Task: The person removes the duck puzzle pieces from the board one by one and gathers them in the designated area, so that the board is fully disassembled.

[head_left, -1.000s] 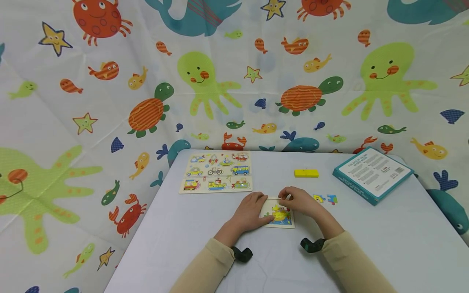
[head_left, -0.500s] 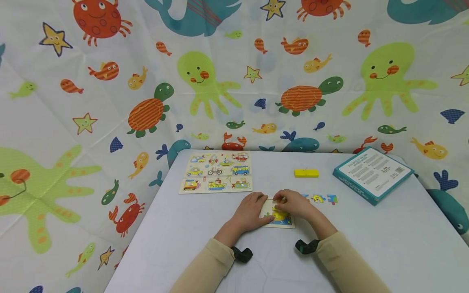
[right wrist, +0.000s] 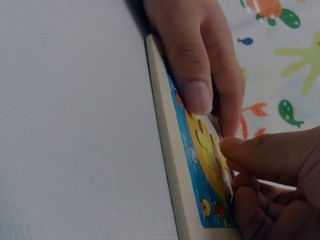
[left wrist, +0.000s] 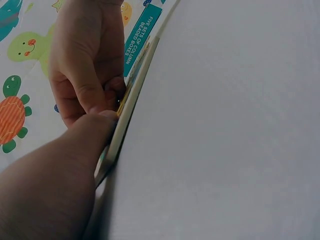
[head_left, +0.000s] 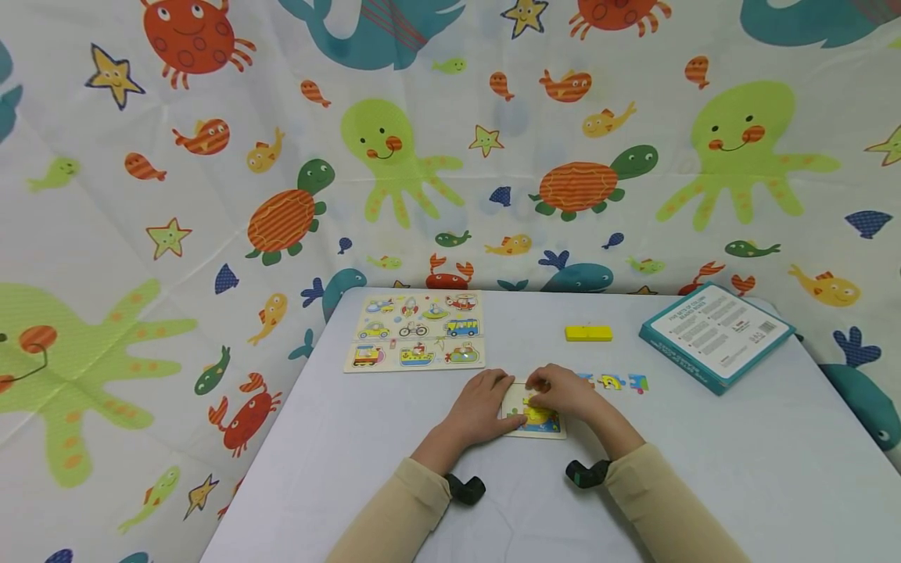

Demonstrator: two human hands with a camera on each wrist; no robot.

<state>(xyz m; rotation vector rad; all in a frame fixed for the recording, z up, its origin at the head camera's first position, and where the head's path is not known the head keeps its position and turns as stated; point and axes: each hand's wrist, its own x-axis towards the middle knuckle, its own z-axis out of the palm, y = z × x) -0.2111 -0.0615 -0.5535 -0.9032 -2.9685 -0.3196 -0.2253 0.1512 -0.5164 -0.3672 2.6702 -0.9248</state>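
Observation:
A small wooden jigsaw board with a yellow picture on blue lies on the white table. My left hand holds its left side, the thumb laid over the picture and the other fingers at the far edge. My right hand is over the upper part of the board, thumb and fingertips bent together at a yellow puzzle piece on its face. The fingers largely hide that piece. Bare pale wood shows at the upper left of the board. Loose puzzle pieces lie in a row behind the right hand, one partly hidden.
A wooden vehicle puzzle lies at the back left. Behind the loose pieces sits a yellow block. A teal and white box stands at the back right. A sea-animal cloth hangs behind the table.
My right hand has shifted slightly left over the board, uncovering part of another loose piece behind it. During the last half second it has barely moved. The left hand keeps its place.

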